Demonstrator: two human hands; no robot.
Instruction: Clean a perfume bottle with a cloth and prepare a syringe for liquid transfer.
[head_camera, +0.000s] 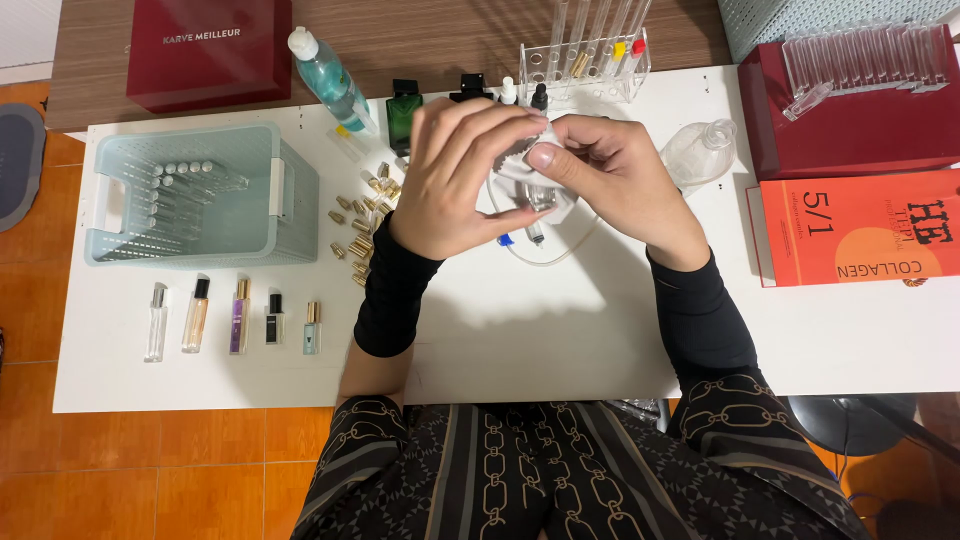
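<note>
On table (600, 340), five vials (234, 318), two hands (540, 175)

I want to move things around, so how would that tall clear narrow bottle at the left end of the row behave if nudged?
The tall clear narrow bottle looks like glass, so probably fragile and slippery. Being slim, it would likely tip easily, then roll.
</note>
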